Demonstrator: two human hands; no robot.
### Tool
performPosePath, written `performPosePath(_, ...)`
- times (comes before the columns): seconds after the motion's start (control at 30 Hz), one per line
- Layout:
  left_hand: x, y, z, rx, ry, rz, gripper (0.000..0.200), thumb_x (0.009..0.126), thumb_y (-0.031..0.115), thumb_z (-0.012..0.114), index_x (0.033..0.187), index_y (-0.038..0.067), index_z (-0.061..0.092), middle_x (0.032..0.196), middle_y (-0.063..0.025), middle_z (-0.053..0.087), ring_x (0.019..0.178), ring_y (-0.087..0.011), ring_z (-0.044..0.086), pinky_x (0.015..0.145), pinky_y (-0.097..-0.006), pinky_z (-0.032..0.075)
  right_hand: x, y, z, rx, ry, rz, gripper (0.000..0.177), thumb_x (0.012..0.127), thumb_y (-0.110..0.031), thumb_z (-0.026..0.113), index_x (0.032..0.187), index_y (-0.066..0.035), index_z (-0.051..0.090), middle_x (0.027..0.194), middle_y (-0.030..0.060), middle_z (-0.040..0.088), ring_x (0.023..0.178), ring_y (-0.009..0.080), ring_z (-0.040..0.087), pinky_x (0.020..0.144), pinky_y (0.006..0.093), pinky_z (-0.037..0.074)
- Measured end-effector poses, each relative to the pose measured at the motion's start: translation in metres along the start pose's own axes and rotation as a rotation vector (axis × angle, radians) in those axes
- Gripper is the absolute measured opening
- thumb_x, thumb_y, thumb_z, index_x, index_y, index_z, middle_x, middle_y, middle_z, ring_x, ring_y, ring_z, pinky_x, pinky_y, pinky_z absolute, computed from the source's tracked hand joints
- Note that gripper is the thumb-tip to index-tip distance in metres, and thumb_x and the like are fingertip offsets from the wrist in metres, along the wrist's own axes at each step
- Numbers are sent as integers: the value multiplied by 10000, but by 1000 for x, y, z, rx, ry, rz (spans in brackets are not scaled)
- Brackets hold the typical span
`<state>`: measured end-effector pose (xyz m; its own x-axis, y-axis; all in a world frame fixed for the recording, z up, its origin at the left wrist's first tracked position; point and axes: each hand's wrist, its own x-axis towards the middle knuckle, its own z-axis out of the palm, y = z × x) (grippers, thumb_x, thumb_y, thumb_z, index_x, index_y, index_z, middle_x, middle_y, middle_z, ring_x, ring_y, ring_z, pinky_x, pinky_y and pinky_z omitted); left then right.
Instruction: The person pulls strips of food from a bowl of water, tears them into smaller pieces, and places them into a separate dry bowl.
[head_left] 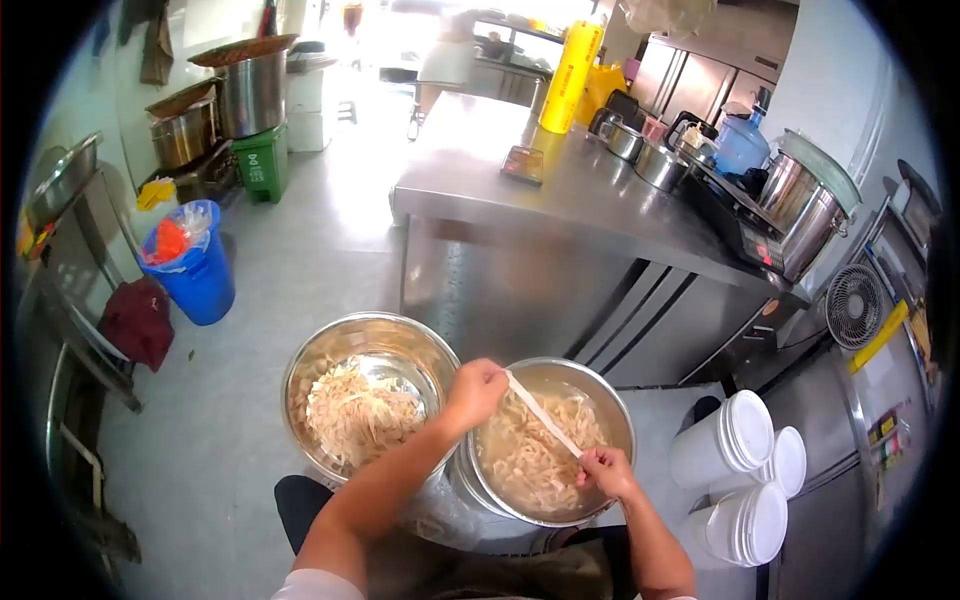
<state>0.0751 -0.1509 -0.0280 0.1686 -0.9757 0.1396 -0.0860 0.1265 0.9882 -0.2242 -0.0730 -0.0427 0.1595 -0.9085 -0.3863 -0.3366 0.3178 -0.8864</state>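
A long, pale strip of food is stretched slantwise between my two hands. My left hand pinches its upper end, over the gap between the bowls. Lower down, my right hand pinches the other end above the right side of the right metal bowl. Similar pale strips lie in cloudy liquid inside that bowl. To the left, a second metal bowl holds a heap of pale strips, with bare shiny metal at its far side. The exact kind of food cannot be made out.
A steel counter stands ahead, bearing a phone, a yellow roll and pots. White buckets are at right. A blue bin and a green bin stand left.
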Motion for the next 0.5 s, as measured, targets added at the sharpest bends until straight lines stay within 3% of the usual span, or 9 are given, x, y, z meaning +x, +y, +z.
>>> performPosePath(0.2, -14, 13, -29, -63, 19, -179, 186, 851, 140, 604, 884, -32, 668, 705, -71, 650, 630, -123, 587, 573, -280, 468, 7, 2, -2, 187, 29, -8, 162, 953, -81, 507, 950, 49, 604, 763, 74, 617, 655, 154, 614, 632, 277, 531)
performPosePath(0.4, -41, -1, -18, -16, -271, -215, 204, 860, 180, 622, 921, -7, 676, 776, -51, 668, 700, -119, 597, 647, -281, 473, 21, -13, 3, 364, 71, -149, 199, 891, -21, 534, 1063, 20, 626, 749, 59, 599, 653, 145, 591, 626, 259, 504)
performPosePath(0.5, -56, 1, 2, -5, -420, -232, 215, 862, 194, 641, 945, 0, 682, 815, -49, 679, 741, -120, 606, 683, -269, 480, 20, -30, 32, 152, 15, -269, 267, 916, -127, 606, 1139, 19, 605, 879, 55, 647, 759, 108, 600, 699, 248, 497)
